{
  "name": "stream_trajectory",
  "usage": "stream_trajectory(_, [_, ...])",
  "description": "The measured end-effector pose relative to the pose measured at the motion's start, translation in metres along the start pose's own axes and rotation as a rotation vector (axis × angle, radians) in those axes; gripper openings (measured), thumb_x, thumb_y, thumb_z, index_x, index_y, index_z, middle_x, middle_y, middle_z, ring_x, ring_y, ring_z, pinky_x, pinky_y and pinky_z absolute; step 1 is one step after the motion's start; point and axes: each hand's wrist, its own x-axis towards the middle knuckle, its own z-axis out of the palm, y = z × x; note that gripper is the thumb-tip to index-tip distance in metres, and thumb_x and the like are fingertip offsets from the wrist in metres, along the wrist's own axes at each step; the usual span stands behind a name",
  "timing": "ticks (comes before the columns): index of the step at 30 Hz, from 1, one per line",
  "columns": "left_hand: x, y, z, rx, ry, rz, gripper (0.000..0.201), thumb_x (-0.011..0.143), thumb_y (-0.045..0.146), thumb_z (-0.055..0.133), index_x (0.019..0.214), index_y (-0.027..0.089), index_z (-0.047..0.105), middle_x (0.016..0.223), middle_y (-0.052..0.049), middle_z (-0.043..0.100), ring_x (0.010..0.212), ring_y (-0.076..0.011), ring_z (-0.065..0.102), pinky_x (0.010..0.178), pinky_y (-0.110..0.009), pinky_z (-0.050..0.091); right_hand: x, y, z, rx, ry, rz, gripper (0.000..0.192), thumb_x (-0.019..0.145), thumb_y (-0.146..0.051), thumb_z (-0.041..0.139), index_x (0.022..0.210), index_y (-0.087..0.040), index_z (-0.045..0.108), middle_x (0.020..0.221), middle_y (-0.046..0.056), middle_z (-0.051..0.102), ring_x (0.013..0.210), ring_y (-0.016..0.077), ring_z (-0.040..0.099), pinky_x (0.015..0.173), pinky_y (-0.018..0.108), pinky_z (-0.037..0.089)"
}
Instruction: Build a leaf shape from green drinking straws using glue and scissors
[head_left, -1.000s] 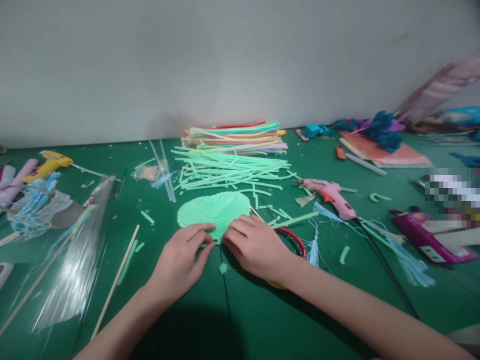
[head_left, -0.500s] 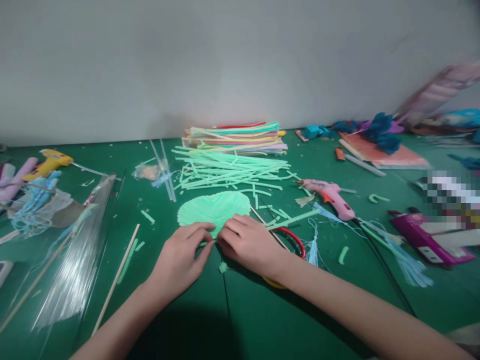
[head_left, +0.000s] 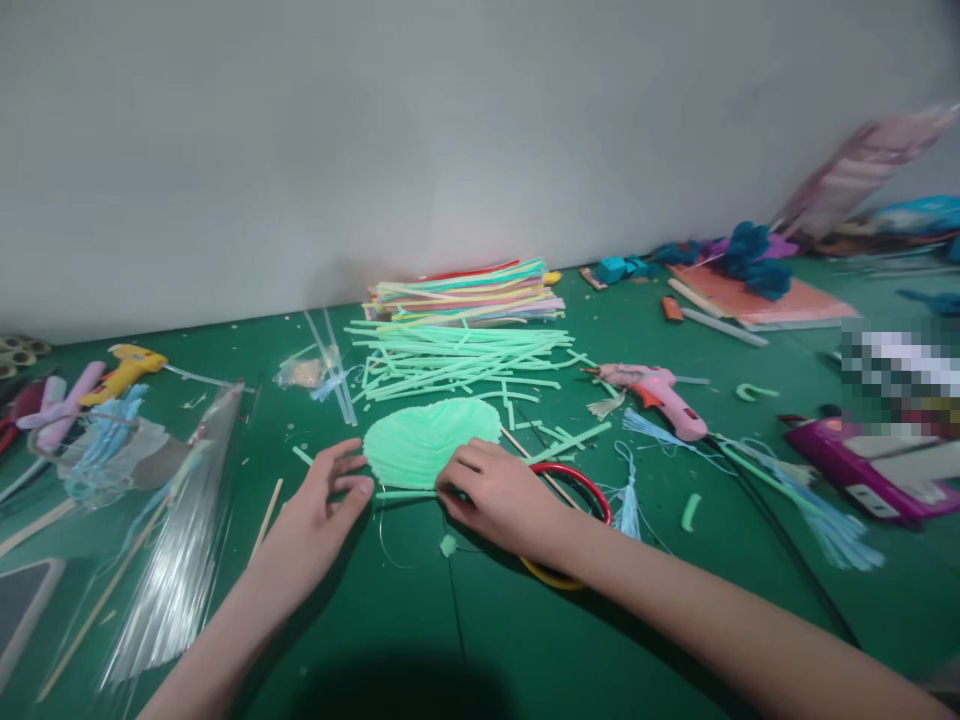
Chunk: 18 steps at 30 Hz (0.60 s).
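Note:
A mint-green heart-shaped piece made of straw strips lies flat on the green table. My right hand presses on its near right edge, fingertips on the piece. My left hand rests just left of it with fingers spread, thumb close to a loose green strip at the piece's near edge. A thin clear thread curls on the table between my hands.
Loose green straw strips and a stack of coloured straws lie behind. A pink glue gun sits right, a red ring under my right wrist, a yellow glue gun and clear plastic bags left.
My left hand drew back to the left, off the heart piece, and opened its fingers. The right hand stayed on the piece's edge. The view shifted slightly.

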Motion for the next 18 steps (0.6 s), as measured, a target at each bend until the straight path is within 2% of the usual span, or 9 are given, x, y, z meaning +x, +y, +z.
stream_trajectory(3, [0.002,0.001,-0.005,-0.251,-0.063,-0.168,0.047,0.092,0.041,0.05,0.134,0.021,0.042,0.133,-0.019,0.058,0.103,-0.0259,0.069,0.08,-0.04,0.06,0.0,-0.002,-0.001,0.015,-0.004,0.033,0.011,0.09,-0.016,0.055,0.087,-0.013,0.066,0.084,0.007,0.064,0.08,0.0187,0.055,0.075,0.03,0.042])
stream_trajectory(6, [0.006,-0.002,-0.01,-0.212,-0.058,-0.155,0.049,0.091,0.045,0.05,0.132,0.019,0.044,0.123,-0.018,0.064,0.093,-0.0251,0.072,0.076,-0.04,0.06,0.001,-0.002,-0.002,0.045,0.004,0.052,0.008,0.088,-0.015,0.058,0.085,-0.014,0.066,0.085,0.006,0.065,0.079,0.0179,0.055,0.074,0.03,0.042])
stream_trajectory(9, [0.01,-0.004,-0.011,0.076,-0.034,-0.002,0.044,0.089,0.051,0.053,0.121,0.021,0.056,0.111,-0.012,0.068,0.089,-0.0245,0.071,0.074,-0.041,0.06,0.001,-0.001,-0.002,0.079,-0.015,0.071,0.009,0.089,-0.016,0.059,0.084,-0.015,0.066,0.085,0.005,0.065,0.079,0.0172,0.056,0.073,0.029,0.041])
stream_trajectory(13, [0.009,0.004,0.004,0.437,0.012,0.349,0.03,0.087,0.044,0.058,0.111,0.029,0.065,0.122,-0.008,0.062,0.109,-0.0272,0.062,0.088,-0.046,0.053,0.002,-0.001,-0.003,0.06,-0.028,0.081,0.01,0.09,-0.016,0.058,0.085,-0.015,0.066,0.085,0.007,0.065,0.081,0.0178,0.056,0.073,0.029,0.041])
stream_trajectory(16, [0.008,0.013,0.02,0.533,-0.014,0.573,0.019,0.089,0.034,0.059,0.104,0.029,0.068,0.122,-0.007,0.062,0.118,-0.0279,0.055,0.096,-0.049,0.048,0.0,0.0,-0.005,0.061,-0.021,0.07,0.014,0.093,-0.018,0.054,0.088,-0.014,0.066,0.087,0.008,0.065,0.081,0.0188,0.056,0.074,0.031,0.041])
stream_trajectory(18, [0.008,0.014,0.029,0.544,-0.024,0.663,0.014,0.09,0.028,0.056,0.098,0.027,0.068,0.116,-0.007,0.065,0.118,-0.0273,0.054,0.098,-0.048,0.046,-0.003,0.003,-0.007,0.1,-0.012,0.05,0.014,0.094,-0.017,0.053,0.093,-0.014,0.066,0.089,0.007,0.065,0.084,0.0188,0.056,0.075,0.03,0.042])
